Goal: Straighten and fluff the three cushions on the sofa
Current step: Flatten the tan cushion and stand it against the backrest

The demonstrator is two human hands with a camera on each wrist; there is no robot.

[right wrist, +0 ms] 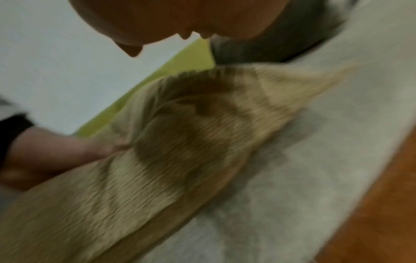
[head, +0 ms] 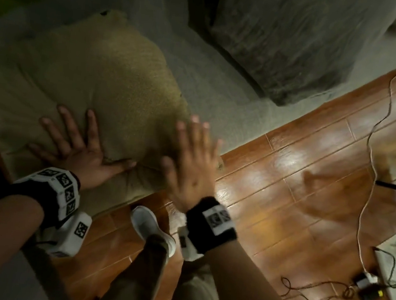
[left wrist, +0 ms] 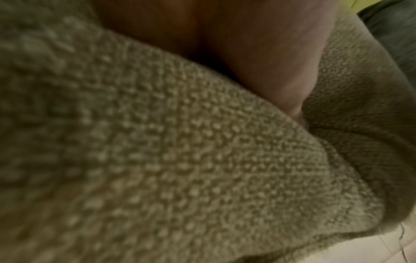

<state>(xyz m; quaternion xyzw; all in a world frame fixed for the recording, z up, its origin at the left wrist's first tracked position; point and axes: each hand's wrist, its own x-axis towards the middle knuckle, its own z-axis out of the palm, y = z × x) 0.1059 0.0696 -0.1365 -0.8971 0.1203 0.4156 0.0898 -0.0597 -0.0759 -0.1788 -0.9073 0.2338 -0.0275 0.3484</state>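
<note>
A tan, nubbly cushion (head: 106, 77) lies on the grey sofa seat (head: 214, 82) at the left. My left hand (head: 79, 141) presses flat on its near edge, fingers spread wide. The left wrist view fills with the cushion's weave (left wrist: 180, 160) under my palm (left wrist: 247, 44). My right hand (head: 193, 156) hovers flat with straight fingers just above the cushion's right corner, blurred by motion; the right wrist view shows the cushion (right wrist: 180, 151) below it. A dark grey cushion (head: 291, 37) leans on the sofa at upper right.
Reddish wooden floor (head: 299, 186) runs along the sofa's front edge. A white cable (head: 378, 121) trails across it to a charger and small devices (head: 368, 287) at lower right. My white shoe (head: 149, 223) stands by the sofa. A pale object (head: 392, 278) sits at the right edge.
</note>
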